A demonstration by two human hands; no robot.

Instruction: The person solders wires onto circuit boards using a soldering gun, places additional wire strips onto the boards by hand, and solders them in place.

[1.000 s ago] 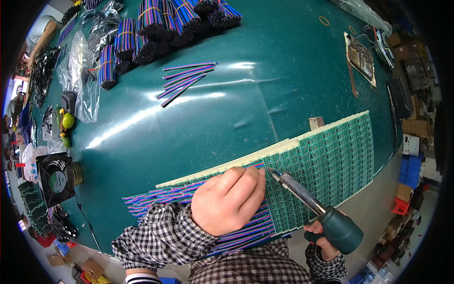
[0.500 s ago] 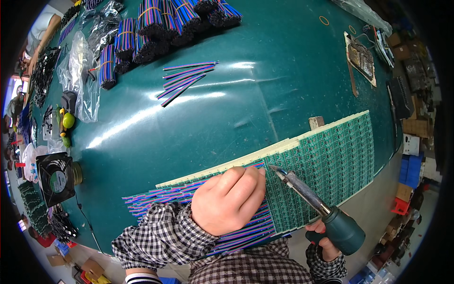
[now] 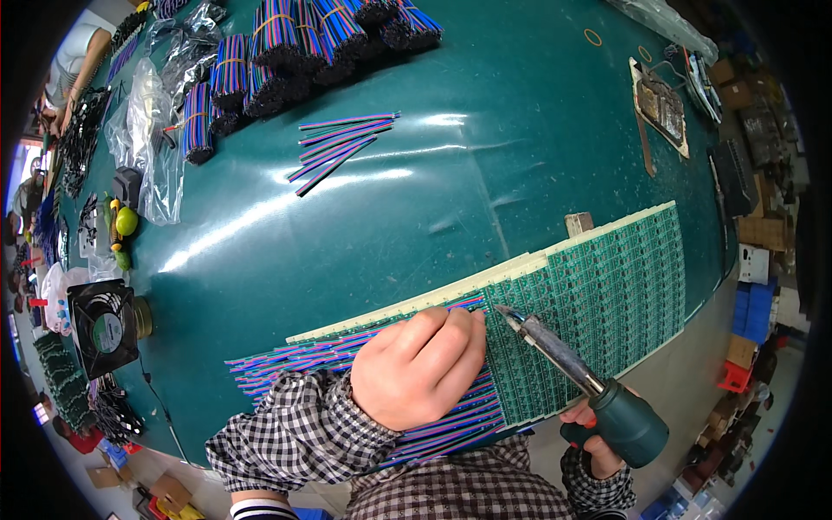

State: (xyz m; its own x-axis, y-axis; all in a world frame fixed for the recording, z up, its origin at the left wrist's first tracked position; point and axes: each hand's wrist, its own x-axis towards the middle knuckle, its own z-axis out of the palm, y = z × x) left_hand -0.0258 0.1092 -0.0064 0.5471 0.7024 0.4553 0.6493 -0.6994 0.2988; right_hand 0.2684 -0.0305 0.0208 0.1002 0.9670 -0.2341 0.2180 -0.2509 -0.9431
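Note:
My left hand [image 3: 422, 368] is closed, fingertips pinched down at the edge of a green circuit board panel [image 3: 607, 295], beside a flat multicoloured ribbon wire. Many such ribbon wires [image 3: 303, 354] fan out to the left beneath that hand and sleeve. My right hand [image 3: 600, 444] wraps the dark green handle of a soldering iron [image 3: 637, 425]. The iron's metal tip [image 3: 503, 310] meets the board just right of my left fingertips. What those fingertips grip is mostly hidden behind the knuckles. The panel lies at a slant, with pale strips along its far edge.
Several loose ribbon wires [image 3: 338, 152] lie on the green mat, with banded wire bundles [image 3: 321, 39] behind them. A small black fan [image 3: 102, 329] stands at the left. A wooden block [image 3: 579, 224] touches the panel's far edge; a dirty soldering tray [image 3: 660, 108] sits at the far right.
Both hands, the soldering iron and the board look almost unmoved. At the far left, another person's arm has shifted slightly.

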